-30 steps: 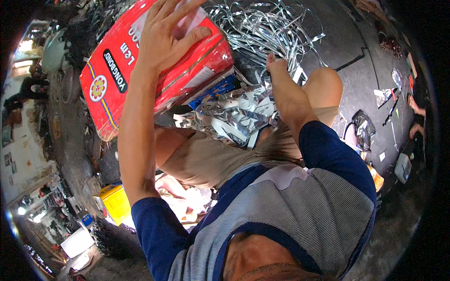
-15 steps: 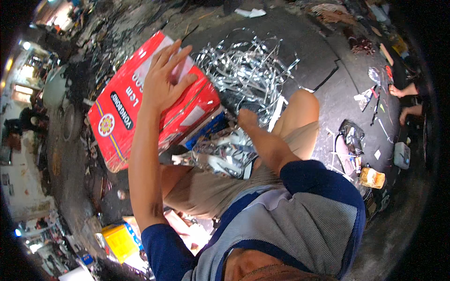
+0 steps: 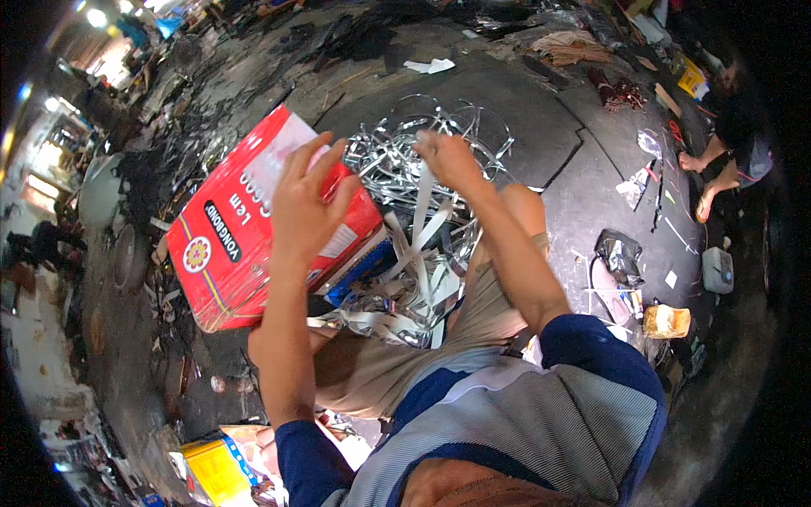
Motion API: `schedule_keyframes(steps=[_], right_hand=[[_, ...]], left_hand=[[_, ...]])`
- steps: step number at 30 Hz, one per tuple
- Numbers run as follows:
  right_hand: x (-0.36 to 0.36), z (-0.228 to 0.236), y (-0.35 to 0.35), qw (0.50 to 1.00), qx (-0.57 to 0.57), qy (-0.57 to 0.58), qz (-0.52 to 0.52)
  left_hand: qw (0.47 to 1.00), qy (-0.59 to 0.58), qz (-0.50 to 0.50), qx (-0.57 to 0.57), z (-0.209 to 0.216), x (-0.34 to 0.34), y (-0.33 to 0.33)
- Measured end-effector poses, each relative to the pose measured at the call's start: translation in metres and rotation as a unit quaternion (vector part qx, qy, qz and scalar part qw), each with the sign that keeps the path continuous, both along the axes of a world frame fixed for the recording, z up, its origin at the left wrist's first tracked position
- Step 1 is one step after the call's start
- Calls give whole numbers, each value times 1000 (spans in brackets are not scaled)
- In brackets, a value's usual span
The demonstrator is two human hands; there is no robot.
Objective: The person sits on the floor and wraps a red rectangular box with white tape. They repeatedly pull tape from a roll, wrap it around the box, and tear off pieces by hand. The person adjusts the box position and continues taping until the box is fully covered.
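Red box point(image 3: 252, 245), contents hidden; left hand point(image 3: 306, 207) over it.

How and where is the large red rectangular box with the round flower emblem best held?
Likely by its two opposite long sides, the left hand coming from the left and the right hand from the right: the red box is broad and blocky, seemingly too wide to pinch, and no handle shows.

The left hand point(image 3: 311, 203) spreads over a red box point(image 3: 253, 226) while the right hand point(image 3: 451, 160) holds a silvery strip point(image 3: 422, 201).
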State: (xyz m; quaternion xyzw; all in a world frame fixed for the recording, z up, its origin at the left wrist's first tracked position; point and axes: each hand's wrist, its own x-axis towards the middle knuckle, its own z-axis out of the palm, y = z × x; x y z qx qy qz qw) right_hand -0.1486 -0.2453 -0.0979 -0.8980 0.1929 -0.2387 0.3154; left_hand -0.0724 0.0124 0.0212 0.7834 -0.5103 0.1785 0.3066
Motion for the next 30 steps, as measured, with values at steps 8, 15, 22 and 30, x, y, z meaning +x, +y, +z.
schedule_keyframes(steps=[8,15,22,30], right_hand=[[-25,90,23,972,168,-140,87],[-60,91,35,972,-233,-5,3],[3,77,-28,988,-92,56,109],[18,142,-51,955,-149,178,183]], left_hand=[[964,230,-18,-130,-42,-53,-45],[909,361,-39,-206,-69,-68,-65],[726,604,-161,-285,-112,-60,-101],[920,240,-17,-311,-53,-82,-91]])
